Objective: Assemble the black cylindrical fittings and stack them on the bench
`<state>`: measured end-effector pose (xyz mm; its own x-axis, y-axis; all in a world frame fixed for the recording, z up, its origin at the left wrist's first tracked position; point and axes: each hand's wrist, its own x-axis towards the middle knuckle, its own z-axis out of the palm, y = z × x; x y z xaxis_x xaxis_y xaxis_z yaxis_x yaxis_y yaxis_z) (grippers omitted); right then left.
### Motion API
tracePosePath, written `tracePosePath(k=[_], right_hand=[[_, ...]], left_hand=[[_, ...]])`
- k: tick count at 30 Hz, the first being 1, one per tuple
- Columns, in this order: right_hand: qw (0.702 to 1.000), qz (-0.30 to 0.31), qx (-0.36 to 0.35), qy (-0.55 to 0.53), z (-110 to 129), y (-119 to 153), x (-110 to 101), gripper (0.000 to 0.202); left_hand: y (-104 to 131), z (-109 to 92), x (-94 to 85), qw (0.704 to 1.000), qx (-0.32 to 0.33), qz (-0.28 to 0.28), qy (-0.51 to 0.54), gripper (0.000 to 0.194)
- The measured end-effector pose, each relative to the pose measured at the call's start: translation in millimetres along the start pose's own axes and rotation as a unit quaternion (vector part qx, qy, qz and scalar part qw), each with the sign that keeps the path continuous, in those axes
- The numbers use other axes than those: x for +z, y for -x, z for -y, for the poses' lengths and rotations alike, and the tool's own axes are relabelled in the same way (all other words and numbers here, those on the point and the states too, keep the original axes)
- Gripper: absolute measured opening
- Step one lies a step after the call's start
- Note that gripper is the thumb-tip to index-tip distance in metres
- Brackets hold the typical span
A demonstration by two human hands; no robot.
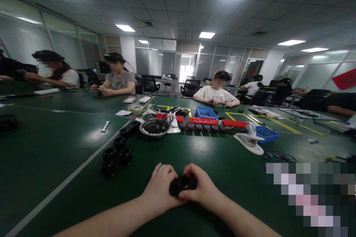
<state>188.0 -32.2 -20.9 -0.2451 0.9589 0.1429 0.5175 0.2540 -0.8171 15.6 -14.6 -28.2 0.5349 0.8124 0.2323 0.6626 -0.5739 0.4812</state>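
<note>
A round black part (184, 182) with a hole in its middle is held near the table's front edge, between both hands. My left hand (161, 186) is wrapped round its left side. From the right, my right hand (201, 187) grips it, with the thumb in front and the fingers behind. Several similar black round parts (125, 156) stand close together on the green table (69, 166), to the left of my hands.
A wrench (105, 126) lies at the left. Beyond my hands are a metal bowl (154, 136), red strips (204, 120), a white clamp stand (251, 140) and blue trays (206, 112). People sit across the table.
</note>
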Motion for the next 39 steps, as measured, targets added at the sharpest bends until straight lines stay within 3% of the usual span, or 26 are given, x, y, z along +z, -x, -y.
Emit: tracePosePath(k=[2,5,8,12,14,19,22,25,27,30,32,34,39], right_hand=[[0.995,0.04,0.002,-0.09,-7,-3,-1,0.041],[0.968,0.148,0.012,-0.204,-16,-8,-9,0.049],[0.953,0.197,0.013,-0.23,-18,-9,-16,0.058],[0.967,0.178,0.003,-0.182,-15,-8,-24,0.079],[0.972,0.179,0.005,-0.153,-13,-7,-30,0.08],[0.984,0.179,0.004,-0.003,-9,-7,-40,0.064],[0.983,0.172,-0.035,0.058,-9,-8,-36,0.056],[0.981,0.162,-0.042,0.103,-9,-9,-28,0.035],[0.982,0.13,-0.015,0.133,-8,-9,-18,0.028],[0.973,0.035,0.031,0.226,-3,-6,-1,0.03],[0.953,-0.021,0.029,0.3,2,-2,8,0.029],[0.939,-0.042,0.013,0.341,5,0,12,0.031],[0.969,0.042,-0.059,0.238,-4,-3,-4,0.063]], left_hand=[[-4,4,-4.3,0.999,0.01,0.024,0.019,0.038],[-10,14,-10.3,0.996,0.042,0.072,0.044,0.043],[-12,19,-12.8,0.991,0.075,0.1,0.04,0.045],[-10,17,-14.3,0.994,0.066,0.083,0.038,0.06],[-9,14,-16.3,0.996,0.04,0.055,0.057,0.064],[-9,13,-20.5,0.984,0.039,0.051,0.169,0.059],[-11,13,-17.9,0.977,0.058,0.075,0.194,0.048],[-11,12,-11.9,0.977,0.027,0.075,0.197,0.04],[-11,9,-6.8,0.978,-0.007,0.05,0.204,0.037],[-9,4,0.7,0.98,-0.059,-0.018,0.191,0.031],[-8,2,4.0,0.98,-0.076,-0.054,0.177,0.03],[-9,1,5.1,0.979,-0.081,-0.052,0.182,0.031],[-12,7,-2.6,0.972,-0.028,0.017,0.231,0.046]])
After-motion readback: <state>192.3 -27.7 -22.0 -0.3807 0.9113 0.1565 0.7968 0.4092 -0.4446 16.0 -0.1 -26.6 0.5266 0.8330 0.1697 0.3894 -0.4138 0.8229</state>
